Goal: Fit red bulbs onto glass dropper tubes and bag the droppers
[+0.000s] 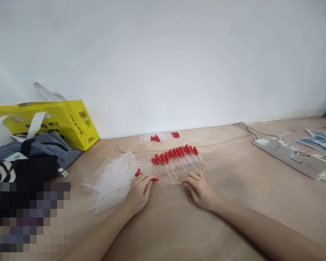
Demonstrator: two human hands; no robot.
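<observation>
Near the middle of the table, my left hand [140,189] is closed in a pinch on a red rubber bulb [154,179], with a short clear piece showing beyond it. Another red bulb [137,172] lies just behind these fingers, on the plastic bags. To the right, my right hand [197,189] pinches one end of a thin clear tube [176,183] that points left, low over the table. Beyond both hands lies a slanting row of droppers [176,156], red bulbs to the back and clear stems toward me.
Clear zip bags [112,181] spread out left of the droppers. By the wall lies a bag [163,137] with several more red bulbs and tubes. A yellow bag [78,127] and striped cloth [59,148] stand far left. A white power strip [296,159] and papers [319,139] are right.
</observation>
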